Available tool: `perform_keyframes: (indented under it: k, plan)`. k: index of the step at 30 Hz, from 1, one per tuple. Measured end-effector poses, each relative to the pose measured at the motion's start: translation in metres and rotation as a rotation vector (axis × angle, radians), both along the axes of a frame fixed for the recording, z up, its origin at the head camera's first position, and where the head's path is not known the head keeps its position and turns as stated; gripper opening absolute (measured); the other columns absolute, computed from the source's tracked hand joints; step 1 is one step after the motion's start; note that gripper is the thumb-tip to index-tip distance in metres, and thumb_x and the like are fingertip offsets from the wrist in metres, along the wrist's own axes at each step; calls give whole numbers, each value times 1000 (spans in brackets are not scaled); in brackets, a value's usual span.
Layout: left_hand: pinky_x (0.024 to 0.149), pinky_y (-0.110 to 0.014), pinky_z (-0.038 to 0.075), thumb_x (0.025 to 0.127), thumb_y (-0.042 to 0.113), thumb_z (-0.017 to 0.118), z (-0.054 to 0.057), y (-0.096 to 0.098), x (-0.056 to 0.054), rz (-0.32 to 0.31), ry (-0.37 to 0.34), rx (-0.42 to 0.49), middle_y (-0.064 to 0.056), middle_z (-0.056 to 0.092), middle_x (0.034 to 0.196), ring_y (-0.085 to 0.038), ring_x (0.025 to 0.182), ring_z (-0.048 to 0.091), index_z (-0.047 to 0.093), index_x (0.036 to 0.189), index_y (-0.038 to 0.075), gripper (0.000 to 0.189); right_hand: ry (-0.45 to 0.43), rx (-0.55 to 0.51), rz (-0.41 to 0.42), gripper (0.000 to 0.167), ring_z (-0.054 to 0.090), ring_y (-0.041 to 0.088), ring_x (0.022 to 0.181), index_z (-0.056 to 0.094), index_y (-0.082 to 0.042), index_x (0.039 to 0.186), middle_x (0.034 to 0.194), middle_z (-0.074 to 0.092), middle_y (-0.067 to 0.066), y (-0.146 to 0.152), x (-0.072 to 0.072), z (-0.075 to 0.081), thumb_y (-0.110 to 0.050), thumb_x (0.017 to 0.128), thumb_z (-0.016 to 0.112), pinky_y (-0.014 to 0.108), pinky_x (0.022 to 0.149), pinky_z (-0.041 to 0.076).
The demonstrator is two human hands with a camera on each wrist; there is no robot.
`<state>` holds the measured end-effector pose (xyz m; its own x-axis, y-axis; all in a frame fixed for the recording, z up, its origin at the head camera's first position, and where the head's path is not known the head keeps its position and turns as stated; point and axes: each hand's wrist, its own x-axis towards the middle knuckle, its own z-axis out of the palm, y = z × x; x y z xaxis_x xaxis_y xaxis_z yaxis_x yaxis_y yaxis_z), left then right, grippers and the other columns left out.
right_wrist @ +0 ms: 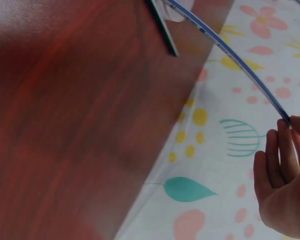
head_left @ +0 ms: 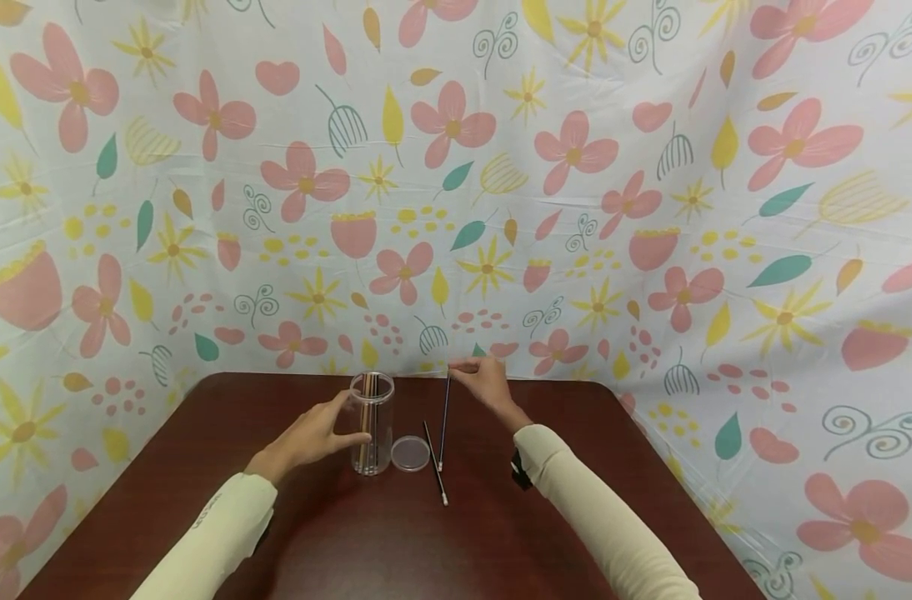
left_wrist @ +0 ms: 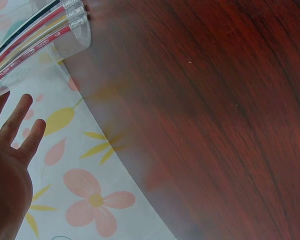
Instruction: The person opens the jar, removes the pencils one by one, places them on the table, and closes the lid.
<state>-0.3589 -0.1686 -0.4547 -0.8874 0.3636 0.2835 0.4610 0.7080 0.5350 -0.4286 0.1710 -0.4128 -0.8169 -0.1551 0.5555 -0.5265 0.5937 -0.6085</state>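
A tall clear plastic jar [head_left: 383, 417] stands upright with several pencils [left_wrist: 37, 42] inside, red, yellowish and dark ones among them. My left hand [head_left: 313, 435] holds the jar from its left side, thumb across the front; in the left wrist view the other fingers [left_wrist: 16, 120] are spread. Between thumb and fingertips, my right hand [head_left: 486, 385] pinches the top end of a blue pencil [head_left: 444, 421], its white eraser end pointing down. Beside it, a black pencil [head_left: 433, 458] lies on the table. A round clear lid [head_left: 410, 453] lies between jar and pencils.
The dark reddish-brown wooden table [head_left: 351, 542] ends just beyond the hands. A white cloth [head_left: 456, 208] with flowers and leaves hangs behind it and along both sides.
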Motion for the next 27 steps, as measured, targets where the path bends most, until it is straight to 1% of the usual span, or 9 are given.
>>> perform_keyframes:
  k: [2, 6, 12, 15, 19, 22, 27]
  plan:
    - [102, -58, 49, 86, 63, 77, 0, 0, 0, 3, -2, -1, -11, 64, 134, -34, 126, 61, 40, 154, 15, 91, -23, -10, -11, 14, 77, 25, 91, 83, -7, 103, 98, 80, 9, 0, -1, -6, -17, 93, 80, 43, 78, 62]
    - [102, -58, 49, 86, 63, 77, 0, 0, 1, 2, 0, -3, -11, 65, 133, -33, 125, 61, 41, 153, 15, 91, -28, -17, -29, 14, 77, 29, 92, 83, -6, 103, 98, 79, 12, 2, -2, -19, -15, 92, 80, 47, 79, 61]
    - [101, -57, 50, 86, 63, 77, -2, 0, 0, -7, 14, -3, -10, 66, 133, -33, 125, 62, 43, 151, 15, 87, -25, 13, -78, 16, 77, 29, 91, 82, -5, 103, 98, 79, 12, 4, -7, -39, -17, 93, 80, 48, 78, 61]
    - [101, -56, 50, 87, 61, 77, -3, 0, -1, -12, 21, -3, -9, 66, 132, -31, 124, 63, 43, 150, 16, 84, -64, 18, -102, 17, 77, 30, 93, 82, -6, 104, 99, 79, 11, 4, -6, -47, -19, 94, 80, 49, 82, 60]
    - [101, -56, 50, 87, 59, 78, -3, 1, -1, -11, 19, 2, -10, 66, 132, -31, 124, 63, 43, 150, 16, 84, -120, 40, -112, 19, 76, 31, 93, 82, -5, 106, 99, 79, 11, 2, -4, -57, -21, 95, 78, 50, 83, 59]
    - [101, -57, 50, 87, 58, 78, -2, 1, -1, -3, 15, 1, -10, 66, 133, -32, 124, 63, 43, 150, 15, 84, -150, 68, -108, 18, 76, 30, 92, 82, -6, 104, 99, 79, 11, 1, -2, -63, -21, 95, 78, 48, 80, 60]
    - [102, -57, 49, 87, 58, 79, -3, 2, 0, 2, 4, 4, -10, 66, 134, -33, 126, 62, 42, 151, 16, 85, -235, 110, -123, 17, 75, 30, 93, 83, -8, 103, 101, 79, 11, -3, 4, -72, -22, 95, 78, 47, 78, 60]
